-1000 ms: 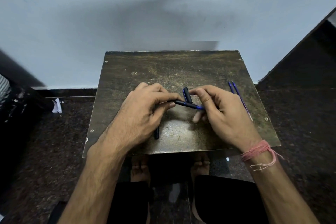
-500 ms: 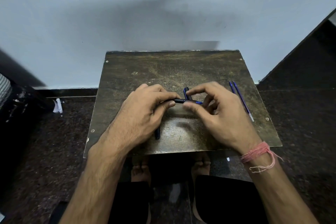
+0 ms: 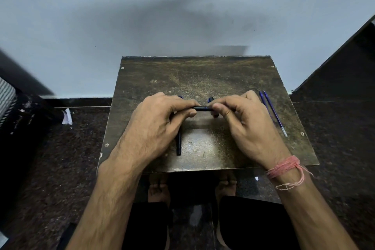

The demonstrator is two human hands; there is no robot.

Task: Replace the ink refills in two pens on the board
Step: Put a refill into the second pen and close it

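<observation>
We see our left hand (image 3: pixel 160 126) and right hand (image 3: pixel 245 122) both pinch one black pen (image 3: pixel 202 108); its ends hide under our fingers.

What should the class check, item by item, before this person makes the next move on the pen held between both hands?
1. Both hands on the pen: ok. The left hand and the right hand each pinch an end of the black pen.
2. Spare refills within reach: ok. Two blue refills lie on the board, right of the right hand.
3. Refills apart from the hands: ok, untouched.
4. Second pen located: ok. A black piece lies by the left hand.
5. Pen unscrewed: cannot tell, fingers hide the joint.
</observation>
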